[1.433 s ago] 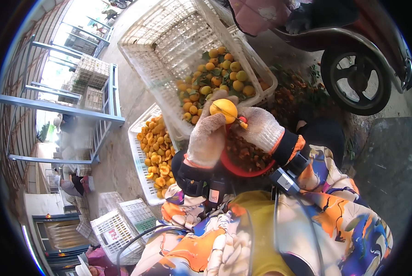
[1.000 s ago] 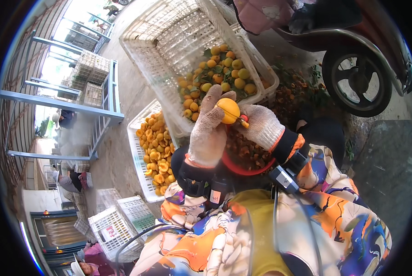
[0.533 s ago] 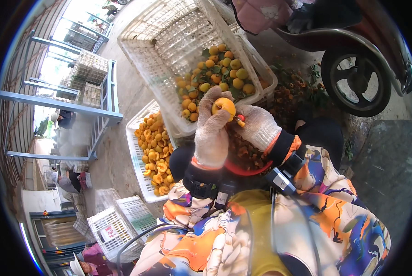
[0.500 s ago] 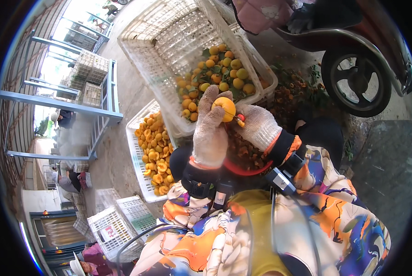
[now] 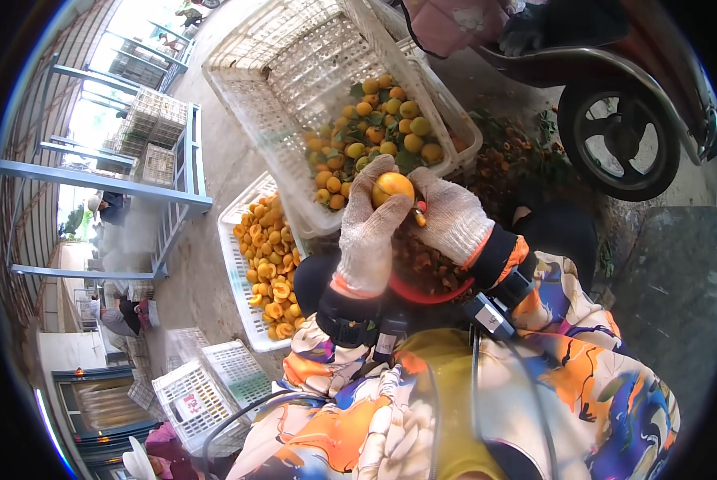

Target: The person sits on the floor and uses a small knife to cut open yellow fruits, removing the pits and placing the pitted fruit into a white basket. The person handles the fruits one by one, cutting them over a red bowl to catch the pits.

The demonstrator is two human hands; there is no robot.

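My left hand (image 5: 366, 232), in a whitish knit glove, is closed around a yellow-orange apricot (image 5: 393, 189). Against the fruit's right side sits my right hand (image 5: 451, 216), gloved likewise and closed on a small tool with a red and yellow end (image 5: 420, 214). The rest of that tool is hidden by fingers and fruit. Below both hands, a red basin (image 5: 430, 300) holds dark reddish-brown bits, partly covered by my hands. Just beyond them, a large tilted white crate (image 5: 246, 88) contains whole apricots (image 5: 374, 120) with green leaves.
A white basket (image 5: 238, 276) of halved apricots (image 5: 270, 264) stands left of my hands. Scraps and leaves (image 5: 526, 152) litter the ground right of the crate, near a scooter wheel (image 5: 621, 142). More white crates (image 5: 202, 400) stand lower left, by a blue metal frame (image 5: 106, 182).
The fingers of my left hand have curled further over the apricot, and the fruit has turned a little. My right hand has shifted slightly in against it.
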